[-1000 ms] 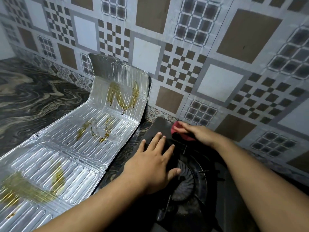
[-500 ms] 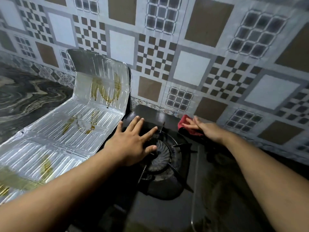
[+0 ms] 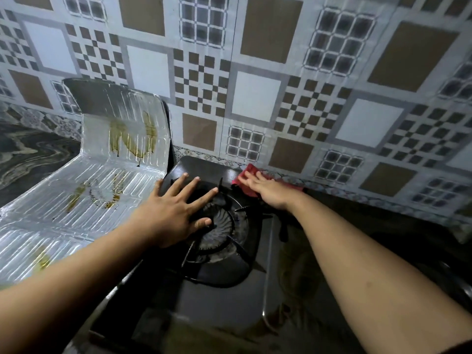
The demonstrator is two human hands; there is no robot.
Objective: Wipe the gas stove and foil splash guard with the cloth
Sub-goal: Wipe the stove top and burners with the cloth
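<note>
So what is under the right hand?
A red cloth, pressed flat by the right hand at the black gas stove's back edge. The hand covers its middle.

A black gas stove (image 3: 224, 297) with a round burner sits against the far wall, a crumpled red cloth (image 3: 246, 183) on its far right corner, and a ribbed silver foil splash guard (image 3: 84, 200), streaked with yellow-brown grease, lies unfolded to its left.

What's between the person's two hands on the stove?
In the head view, one black prong of the burner grate stands between the left hand and the right hand on the red cloth.
</note>
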